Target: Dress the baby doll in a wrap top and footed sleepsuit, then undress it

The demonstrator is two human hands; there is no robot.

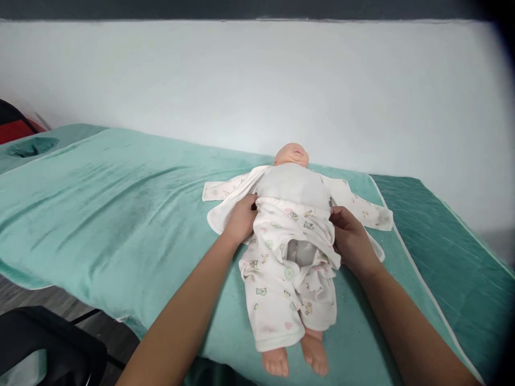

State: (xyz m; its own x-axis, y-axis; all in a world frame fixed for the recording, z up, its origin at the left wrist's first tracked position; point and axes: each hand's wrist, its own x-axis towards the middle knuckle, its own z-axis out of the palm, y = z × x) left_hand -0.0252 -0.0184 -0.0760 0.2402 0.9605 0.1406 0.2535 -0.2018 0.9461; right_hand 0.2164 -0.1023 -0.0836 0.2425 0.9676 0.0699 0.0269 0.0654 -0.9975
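A baby doll [292,154] lies on its back, feet toward me, on a green sheet. It wears printed white baby pants [277,300] with an opening at the crotch, the waistband up at its belly. An open white baby jacket [229,187] is on its arms, its front spread to both sides of the pale torso. My left hand [242,219] grips the waistband at the left side, fingertips partly hidden. My right hand [351,236] pinches the pants' waist at the right side. Both bare feet of the doll stick out of the pant legs.
The green sheet [100,214] covers a padded bed against a white wall [241,80]. A face hole [34,146] shows at the bed's far left. At the lower left stands a black chair [52,343]. A red and black item [16,128] is at the left edge.
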